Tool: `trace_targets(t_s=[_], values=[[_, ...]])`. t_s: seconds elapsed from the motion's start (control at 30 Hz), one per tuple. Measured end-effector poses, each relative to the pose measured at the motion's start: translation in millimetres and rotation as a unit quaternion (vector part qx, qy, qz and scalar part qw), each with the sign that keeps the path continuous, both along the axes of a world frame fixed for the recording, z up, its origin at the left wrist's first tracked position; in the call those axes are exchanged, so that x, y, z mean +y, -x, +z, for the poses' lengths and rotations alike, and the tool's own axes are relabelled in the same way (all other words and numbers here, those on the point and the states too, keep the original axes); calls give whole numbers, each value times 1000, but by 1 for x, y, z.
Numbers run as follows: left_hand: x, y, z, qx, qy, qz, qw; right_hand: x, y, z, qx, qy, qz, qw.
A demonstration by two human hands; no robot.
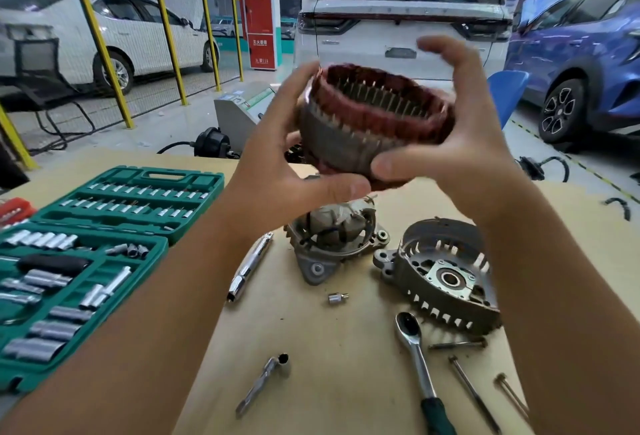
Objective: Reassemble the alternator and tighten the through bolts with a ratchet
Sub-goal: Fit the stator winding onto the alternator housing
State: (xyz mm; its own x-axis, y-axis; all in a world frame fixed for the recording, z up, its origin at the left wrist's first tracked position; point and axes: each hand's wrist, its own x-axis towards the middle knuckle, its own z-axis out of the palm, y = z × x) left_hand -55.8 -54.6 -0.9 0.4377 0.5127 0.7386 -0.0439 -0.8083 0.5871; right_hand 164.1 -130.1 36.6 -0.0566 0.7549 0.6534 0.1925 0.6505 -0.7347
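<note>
I hold the stator ring [370,123], grey steel with reddish copper windings, up in the air above the table. My left hand [277,157] grips its left side and my right hand [464,136] its right side, thumbs under the rim. Below on the table stands the front housing with the rotor [332,237]. To its right lies the empty rear housing [446,278], open side up. The ratchet [415,355] with a green handle lies in front of it. Long through bolts [474,393] lie at the right, near the table's front.
An open green socket set case [86,254] fills the table's left side. An extension bar [251,266], a small socket adapter [337,297] and an angled wrench [266,379] lie on the tan table top [329,382]. Parked cars and yellow fence posts stand beyond.
</note>
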Motion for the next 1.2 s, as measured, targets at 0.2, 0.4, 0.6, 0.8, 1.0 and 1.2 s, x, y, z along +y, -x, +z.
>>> trace_targets(t_s=[0.2,0.4,0.6,0.8,1.0,1.2], values=[[-12,-2,14,-26,-21,56,998,-11,13,29,191,182,-63,963],[-24,-4,32,62,-23,254,965,-17,29,28,128,321,-120,931],[-16,0,29,85,100,312,941,-6,29,17,30,325,-156,932],[-9,-10,12,54,185,284,939,12,19,-4,-29,304,-224,925],[-9,-15,3,111,130,304,937,24,11,-24,-10,314,-218,924],[-3,-13,-6,115,146,287,940,30,11,-31,-13,318,-220,922]])
